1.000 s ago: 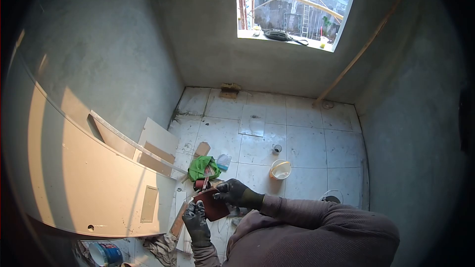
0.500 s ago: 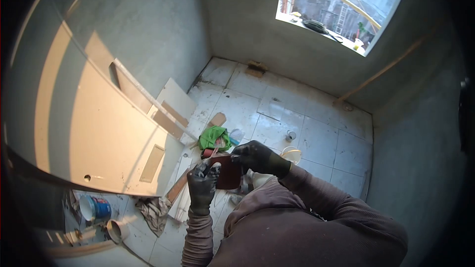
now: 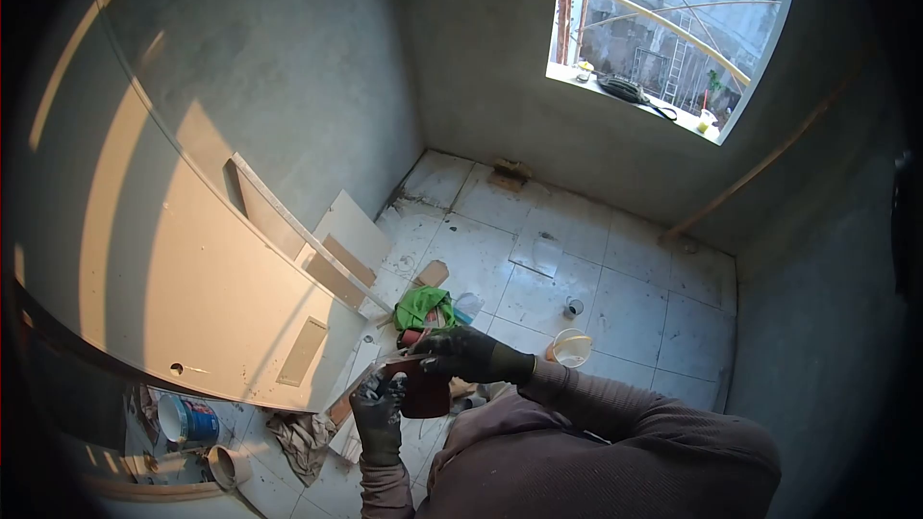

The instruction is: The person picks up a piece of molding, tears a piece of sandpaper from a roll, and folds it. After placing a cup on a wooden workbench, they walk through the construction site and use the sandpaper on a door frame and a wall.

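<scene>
A dark red-brown sheet [image 3: 426, 394] hangs between my two hands, in front of my chest. My left hand [image 3: 379, 408], in a dark glove with whitish smears, grips its left side with the thumb up. My right hand [image 3: 471, 356], also gloved, is closed on its upper edge. Just beyond the hands, a green bag [image 3: 421, 308] lies on the tiled floor, with a red roll-like item [image 3: 411, 337] beside it. The fingertips of my right hand are partly hard to make out.
A large pale board [image 3: 231, 288] stands at the left. On the floor are a blue bucket [image 3: 195, 420], a crumpled cloth [image 3: 300, 444], a white bucket [image 3: 569, 348] and a small cup [image 3: 573, 308]. A pole [image 3: 760, 173] leans on the right wall.
The view has tilted, so the room sits lower in the frame. My right hand has moved left along the sheet's top edge, closer to my left hand.
</scene>
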`<control>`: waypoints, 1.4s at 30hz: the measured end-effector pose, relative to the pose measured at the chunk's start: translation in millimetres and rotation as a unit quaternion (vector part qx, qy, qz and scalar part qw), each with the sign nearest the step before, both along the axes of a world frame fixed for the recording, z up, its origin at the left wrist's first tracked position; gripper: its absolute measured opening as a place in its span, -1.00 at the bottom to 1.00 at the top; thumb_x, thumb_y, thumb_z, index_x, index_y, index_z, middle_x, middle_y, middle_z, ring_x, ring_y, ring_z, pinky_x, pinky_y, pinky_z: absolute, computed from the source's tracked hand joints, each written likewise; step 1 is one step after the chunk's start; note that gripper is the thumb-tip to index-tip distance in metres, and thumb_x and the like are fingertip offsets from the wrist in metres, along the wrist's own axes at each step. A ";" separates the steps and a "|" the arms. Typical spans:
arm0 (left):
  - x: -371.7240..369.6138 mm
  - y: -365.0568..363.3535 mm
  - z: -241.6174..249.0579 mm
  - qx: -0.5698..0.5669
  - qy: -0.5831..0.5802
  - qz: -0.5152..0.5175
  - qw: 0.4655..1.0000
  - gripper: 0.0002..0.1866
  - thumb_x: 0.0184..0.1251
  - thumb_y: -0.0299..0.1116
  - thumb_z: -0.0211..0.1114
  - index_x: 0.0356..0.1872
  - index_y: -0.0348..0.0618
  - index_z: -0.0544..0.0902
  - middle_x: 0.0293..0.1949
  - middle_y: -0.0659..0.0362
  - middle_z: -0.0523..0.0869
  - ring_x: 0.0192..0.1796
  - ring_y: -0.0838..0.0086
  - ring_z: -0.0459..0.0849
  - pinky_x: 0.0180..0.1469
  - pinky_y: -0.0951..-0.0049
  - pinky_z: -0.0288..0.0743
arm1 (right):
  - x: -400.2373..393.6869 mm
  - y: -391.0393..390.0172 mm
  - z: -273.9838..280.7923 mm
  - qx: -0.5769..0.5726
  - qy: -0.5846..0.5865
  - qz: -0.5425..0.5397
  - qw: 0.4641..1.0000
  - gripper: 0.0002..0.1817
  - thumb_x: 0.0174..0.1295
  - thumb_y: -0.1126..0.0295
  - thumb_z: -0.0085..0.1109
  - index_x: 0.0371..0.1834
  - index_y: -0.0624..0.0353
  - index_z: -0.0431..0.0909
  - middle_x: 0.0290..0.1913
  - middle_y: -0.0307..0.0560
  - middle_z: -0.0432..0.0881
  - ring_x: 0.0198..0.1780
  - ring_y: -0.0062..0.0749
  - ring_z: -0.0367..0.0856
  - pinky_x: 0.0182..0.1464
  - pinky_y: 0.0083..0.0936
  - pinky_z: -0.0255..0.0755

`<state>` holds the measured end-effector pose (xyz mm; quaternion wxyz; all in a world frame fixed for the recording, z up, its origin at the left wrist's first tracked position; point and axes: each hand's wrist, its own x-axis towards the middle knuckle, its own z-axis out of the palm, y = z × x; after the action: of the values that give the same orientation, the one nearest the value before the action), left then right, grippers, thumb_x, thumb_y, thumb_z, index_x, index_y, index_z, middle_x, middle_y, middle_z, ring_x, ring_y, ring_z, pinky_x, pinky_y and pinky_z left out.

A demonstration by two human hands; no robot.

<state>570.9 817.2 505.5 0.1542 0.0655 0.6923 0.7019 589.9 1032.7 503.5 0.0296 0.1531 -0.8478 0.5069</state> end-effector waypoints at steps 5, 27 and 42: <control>1.1 20.7 -15.6 -0.022 0.000 0.021 1.000 -0.81 0.37 -0.41 0.33 -0.12 -0.32 0.67 -0.28 0.22 0.74 -0.28 0.63 0.64 -0.20 0.58 0.51 | -1.9 6.8 -27.6 0.016 0.026 -0.033 0.999 -0.60 0.27 0.10 0.18 0.09 0.05 0.56 -0.18 0.04 0.70 -0.16 -0.05 0.69 -0.07 -0.21 0.50; -19.3 90.5 -20.1 0.037 -0.085 0.023 0.995 -0.87 0.44 -0.45 0.24 -0.32 -0.29 0.59 -0.40 0.32 0.61 -0.38 0.72 0.46 -0.36 0.60 0.42 | 35.0 291.9 48.7 -0.405 0.168 -0.460 0.772 -0.31 0.40 0.07 0.16 0.37 0.31 0.16 -0.12 -0.03 0.64 -0.24 -0.35 0.72 -0.21 -0.50 0.66; -29.8 17.4 -13.5 0.000 -0.050 -0.030 0.998 -0.76 0.48 -0.33 0.22 -0.03 -0.30 0.67 -0.24 0.30 0.72 -0.24 0.73 0.56 -0.17 0.62 0.48 | -2.6 54.4 36.3 -0.164 -0.124 -0.072 0.976 -0.38 0.40 0.24 0.14 0.40 0.38 0.25 0.12 0.14 0.64 0.09 -0.36 0.63 0.13 -0.46 0.50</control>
<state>541.0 834.6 491.9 0.2095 0.0507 0.6817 0.6992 587.3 1087.1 539.8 -0.0145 0.0202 -0.7591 0.6505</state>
